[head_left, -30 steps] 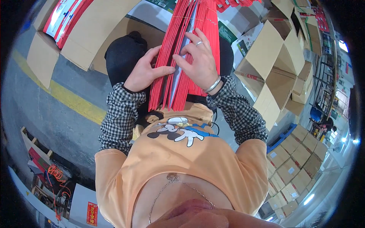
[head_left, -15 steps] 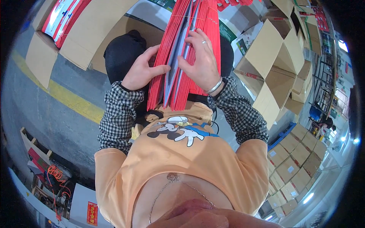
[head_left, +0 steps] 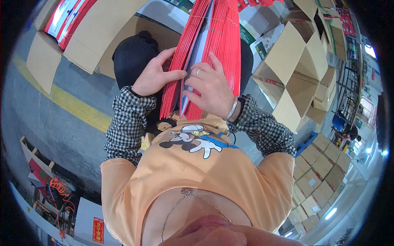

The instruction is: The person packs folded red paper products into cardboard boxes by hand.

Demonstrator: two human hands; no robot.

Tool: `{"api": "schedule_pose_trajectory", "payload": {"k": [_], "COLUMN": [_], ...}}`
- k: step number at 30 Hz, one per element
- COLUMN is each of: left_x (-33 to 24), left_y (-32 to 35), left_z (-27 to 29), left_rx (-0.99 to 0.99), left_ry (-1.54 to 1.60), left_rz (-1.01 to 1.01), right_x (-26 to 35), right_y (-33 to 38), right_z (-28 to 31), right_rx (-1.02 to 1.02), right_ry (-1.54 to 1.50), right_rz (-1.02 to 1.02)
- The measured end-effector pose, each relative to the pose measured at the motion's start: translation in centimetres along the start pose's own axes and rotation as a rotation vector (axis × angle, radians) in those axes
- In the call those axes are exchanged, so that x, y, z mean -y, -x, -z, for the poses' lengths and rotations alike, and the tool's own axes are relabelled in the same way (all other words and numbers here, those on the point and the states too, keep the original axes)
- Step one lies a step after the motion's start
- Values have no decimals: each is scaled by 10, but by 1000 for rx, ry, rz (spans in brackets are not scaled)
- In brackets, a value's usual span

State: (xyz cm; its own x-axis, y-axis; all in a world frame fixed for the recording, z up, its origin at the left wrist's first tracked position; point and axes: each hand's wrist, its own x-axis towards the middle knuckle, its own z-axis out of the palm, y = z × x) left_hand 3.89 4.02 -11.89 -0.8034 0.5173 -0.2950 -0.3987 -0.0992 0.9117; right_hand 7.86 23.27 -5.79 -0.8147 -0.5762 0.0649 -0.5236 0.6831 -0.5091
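Observation:
A thick bundle of red flat folded sheets point(head_left: 227, 53) stands on edge in front of my lap, with a thin band around its far part. It is parted by a narrow gap in which a grey-white face point(head_left: 198, 51) shows. My left hand point(head_left: 158, 74) grips the left part, its thumb on the inner side and its fingers around the outside, partly hidden. Over the right part lies my right hand point(head_left: 213, 88), fingers spread and bent, with the thumb and nearby fingertips at the edge of the gap. Whether those tips touch the pale face is hard to tell.
An open carton point(head_left: 94, 37) at the far left holds red-and-white packages point(head_left: 72, 18). Open empty cartons point(head_left: 287, 69) stand to the right, with stacked closed cartons point(head_left: 316, 176) behind. A yellow line point(head_left: 82, 107) crosses the grey floor. Orange coiled hose point(head_left: 59, 186) hangs at lower left.
My right hand has shifted down toward me and turned, its fingers now bent over the gap instead of reaching up. The gap looks further right at the near end. My left hand keeps its hold.

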Motion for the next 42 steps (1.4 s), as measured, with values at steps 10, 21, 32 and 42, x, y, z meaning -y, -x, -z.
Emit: {"api": "schedule_pose_trajectory", "payload": {"k": [10,21,32,42], "left_x": [13,25,22,23], "left_y": [2,10,12,12], "left_z": [-8,-36,-42,-43], "left_rx": [-18,-307,-338,-352], "left_ry": [-6,38,132,70], "left_rz": [-56,-188,-178,-195], "right_x": [9,22,29,27], "right_y": [-2,-6,-1,-3], "right_z": [-4,-11,-21,-20], "right_rx": [-13,-66,-148,-162], "right_ry": [-35,-38,-63,-59], "right_rz": [-57,-134,-225,-174]}}
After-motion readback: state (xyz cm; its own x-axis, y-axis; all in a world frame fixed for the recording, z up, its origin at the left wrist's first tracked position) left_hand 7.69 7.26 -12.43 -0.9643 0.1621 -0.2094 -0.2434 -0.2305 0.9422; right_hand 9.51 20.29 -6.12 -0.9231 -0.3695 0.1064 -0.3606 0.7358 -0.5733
